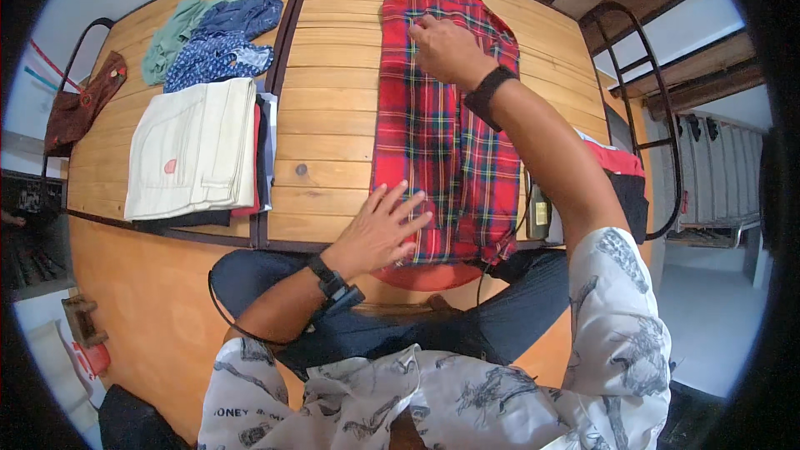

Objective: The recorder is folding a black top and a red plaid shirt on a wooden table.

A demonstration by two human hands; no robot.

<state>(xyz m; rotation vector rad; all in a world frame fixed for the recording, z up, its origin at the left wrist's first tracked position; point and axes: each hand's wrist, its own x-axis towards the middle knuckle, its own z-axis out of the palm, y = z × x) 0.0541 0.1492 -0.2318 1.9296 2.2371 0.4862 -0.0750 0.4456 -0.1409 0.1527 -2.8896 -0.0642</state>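
Observation:
A red plaid shirt point(417, 125), folded into a long strip, lies lengthwise on the wooden table in front of me. My left hand point(379, 229) rests on its near left edge, fingers spread and flat. At the far end, my right hand point(450, 50) bends over the cloth, its fingertips pinched together at the upper left part of the shirt. What the fingertips grip is partly hidden by the hand itself. The shirt's near end reaches the table edge, over a red rounded surface point(433, 277) by my legs.
Left on the slatted table point(325, 108) stands a stack of folded clothes topped by cream trousers point(192, 150). Behind it lie crumpled blue point(221, 58) and green point(171, 33) garments. A brown cloth point(87, 108) hangs at the left rail. More folded clothes point(617, 160) sit right, beside a metal ladder point(654, 75).

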